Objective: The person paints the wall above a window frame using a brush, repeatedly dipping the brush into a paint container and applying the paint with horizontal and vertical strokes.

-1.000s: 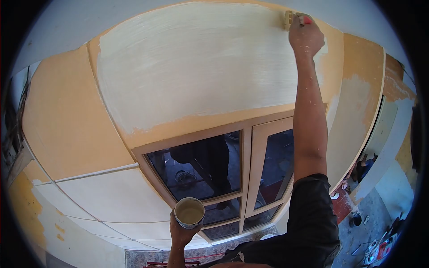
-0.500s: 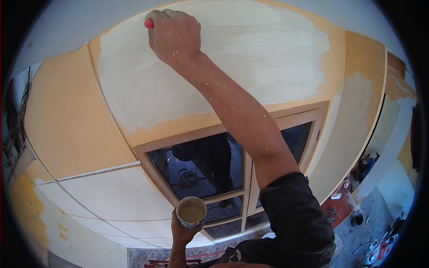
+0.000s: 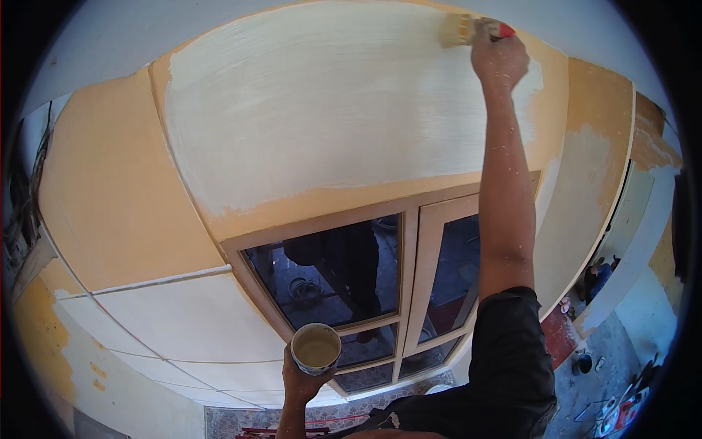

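Observation:
High on the wall, my right hand [image 3: 500, 60] is closed round the handle of a paintbrush [image 3: 459, 31], whose red end sticks out past the fingers. The bristles rest against the upper edge of a pale painted patch [image 3: 314, 110], which is bordered by orange-yellow wall [image 3: 548, 117]. Low in the middle, my left hand [image 3: 303, 382] is wrapped round a cup [image 3: 316, 347] held upright. Pale, creamy paint is visible inside the cup, partway below its rim.
Below the painted patch is a wood-framed window [image 3: 322, 271] with dark, reflective glass. Dark cables [image 3: 36, 175] hang at the far left. On the floor at lower right lie a dark bucket [image 3: 583, 364] and assorted tools. A person [image 3: 599, 278] is low down at the right.
My right hand has swept the brush from the upper left to the upper right of the wall, and the bristles now show. My left hand and the cup have barely shifted.

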`<state>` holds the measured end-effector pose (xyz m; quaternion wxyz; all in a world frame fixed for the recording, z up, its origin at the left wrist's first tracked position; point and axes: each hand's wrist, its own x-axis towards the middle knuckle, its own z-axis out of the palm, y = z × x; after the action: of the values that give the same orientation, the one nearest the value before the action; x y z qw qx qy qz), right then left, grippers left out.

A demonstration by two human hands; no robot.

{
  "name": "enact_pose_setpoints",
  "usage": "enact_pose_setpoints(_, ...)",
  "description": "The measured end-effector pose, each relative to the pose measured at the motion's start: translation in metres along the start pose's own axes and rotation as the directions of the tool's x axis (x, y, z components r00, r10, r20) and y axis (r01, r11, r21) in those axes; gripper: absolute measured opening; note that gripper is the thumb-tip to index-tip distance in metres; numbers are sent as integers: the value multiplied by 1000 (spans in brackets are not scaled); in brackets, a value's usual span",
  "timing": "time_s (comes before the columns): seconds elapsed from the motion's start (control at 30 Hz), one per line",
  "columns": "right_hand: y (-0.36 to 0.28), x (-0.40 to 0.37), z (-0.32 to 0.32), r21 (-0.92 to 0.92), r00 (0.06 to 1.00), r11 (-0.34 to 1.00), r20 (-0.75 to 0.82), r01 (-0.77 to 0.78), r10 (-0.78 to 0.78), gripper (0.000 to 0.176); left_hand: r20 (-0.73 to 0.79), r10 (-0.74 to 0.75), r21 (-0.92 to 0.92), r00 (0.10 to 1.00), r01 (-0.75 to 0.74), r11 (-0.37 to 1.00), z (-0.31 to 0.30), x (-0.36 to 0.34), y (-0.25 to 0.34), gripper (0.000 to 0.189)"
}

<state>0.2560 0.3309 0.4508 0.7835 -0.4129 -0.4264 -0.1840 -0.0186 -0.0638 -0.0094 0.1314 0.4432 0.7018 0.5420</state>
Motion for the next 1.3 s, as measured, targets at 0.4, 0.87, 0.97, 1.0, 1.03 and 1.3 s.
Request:
enact_pose_setpoints(0.4, -184, -124, 5, 349, 853, 819, 94, 455, -514, 17, 23, 18, 10, 1000, -18, 1000, -1, 2, 8, 102)
enact_pose_setpoints(0.87, -211, -117, -4, 570, 900, 822, 367, -17, -236, 27, 13, 24, 62, 1000, -25, 998, -3, -2, 8, 100)
enact_pose_setpoints(0.97, -152, -75, -22, 395, 907, 895, 420, -208, 26, 30, 17, 9, 44, 1000, -10, 999, -3, -2, 6, 99)
enact_pose_setpoints(1.0, -134, -61, -25, 322, 905, 913, 412, -249, 102, 30, 20, 17, 19, 1000, -17, 1000, -3, -1, 5, 99)
enact_pose_setpoints(1.03, -109, -56, -20, 347, 980, 936, 201, -64, -8, 25, 24, 22, -5, 999, -21, 1000, -3, -1, 5, 99)
enact_pose_setpoints(1.3, -2, 4, -4, -106, 999, 993, 19, 46, -45, 43, 13, 8, 5, 1000, -8, 1000, -1, 0, 10, 98)
